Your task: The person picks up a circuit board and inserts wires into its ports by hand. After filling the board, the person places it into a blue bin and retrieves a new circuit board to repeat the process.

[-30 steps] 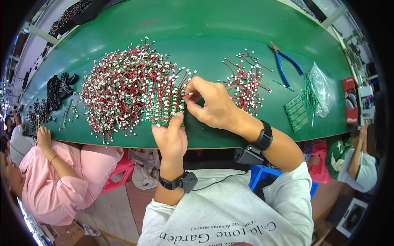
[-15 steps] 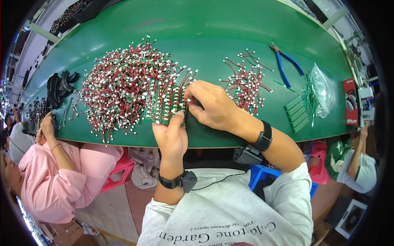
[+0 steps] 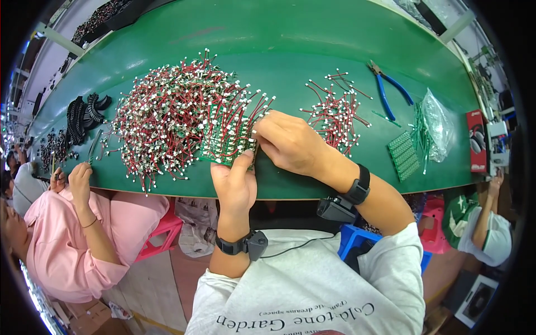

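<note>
- Wired panel (image 3: 226,140) is our landmark: green, red leads with white ends, in our left hand (image 3: 234,181) by its near edge, thumb on top. Probably a brace.
- Our right hand (image 3: 291,140): fingers curled in at the panel's right edge; can't tell if they're closed on a lead.
- Big lead pile (image 3: 159,125) just left of the panel, smaller lead pile (image 3: 339,117) right of it; split likely keeps both within reach.
- Blue-handled cutters (image 3: 381,84), green board (image 3: 403,155) and clear bag (image 3: 437,125) farther right of the panel, presumably parked out of the way.
- Counter (image 3: 273,67) under it all: green, glossy.
- Room: co-worker in pink (image 3: 75,245) well left of the panel, blue stool (image 3: 350,239) nearer us and to its right.
</note>
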Demonstrator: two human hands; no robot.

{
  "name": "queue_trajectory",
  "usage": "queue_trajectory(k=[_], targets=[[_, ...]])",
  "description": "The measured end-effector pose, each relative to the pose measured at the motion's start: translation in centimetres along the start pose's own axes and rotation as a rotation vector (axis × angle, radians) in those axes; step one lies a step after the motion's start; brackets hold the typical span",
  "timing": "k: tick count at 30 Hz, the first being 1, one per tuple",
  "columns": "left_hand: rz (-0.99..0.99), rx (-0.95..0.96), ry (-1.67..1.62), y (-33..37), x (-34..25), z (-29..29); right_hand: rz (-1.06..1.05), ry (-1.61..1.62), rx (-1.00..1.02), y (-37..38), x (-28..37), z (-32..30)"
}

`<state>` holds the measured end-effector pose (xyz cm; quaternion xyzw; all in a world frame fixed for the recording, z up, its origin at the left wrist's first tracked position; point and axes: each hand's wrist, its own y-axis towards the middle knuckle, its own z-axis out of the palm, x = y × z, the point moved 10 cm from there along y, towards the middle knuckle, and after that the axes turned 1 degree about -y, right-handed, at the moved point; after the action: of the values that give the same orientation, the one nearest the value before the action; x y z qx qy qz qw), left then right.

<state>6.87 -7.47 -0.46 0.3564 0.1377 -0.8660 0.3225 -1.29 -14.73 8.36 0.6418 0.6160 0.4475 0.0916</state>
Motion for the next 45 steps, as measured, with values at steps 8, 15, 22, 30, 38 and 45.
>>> queue_trajectory(k=[8, 15, 22, 30, 38, 45], targets=[[0.141, -0.043, 0.132, -0.6, -0.6, -0.2, 0.062, -0.083, -0.001, -0.3, -0.6, -0.3], [0.217, 0.041, 0.268, -1.0, -1.2, 0.9, 0.151, -0.053, 0.015, -0.7, -1.2, -0.5], [0.197, 0.022, 0.317, -0.7, -0.9, 1.1, 0.164, -0.069, 0.063, -0.8, -1.4, 0.0], [0.141, -0.108, 0.054, -0.5, -1.2, 0.1, 0.216, 0.035, 0.135, 0.1, -2.5, -3.7], [0.140, -0.125, 0.034, -0.3, -1.4, -0.2, 0.240, -0.067, 0.578, -2.6, -3.4, -0.3], [0.132, -0.105, 0.052, -0.3, -1.2, 0.0, 0.228, 0.249, 0.109, 0.2, -0.5, -2.7]])
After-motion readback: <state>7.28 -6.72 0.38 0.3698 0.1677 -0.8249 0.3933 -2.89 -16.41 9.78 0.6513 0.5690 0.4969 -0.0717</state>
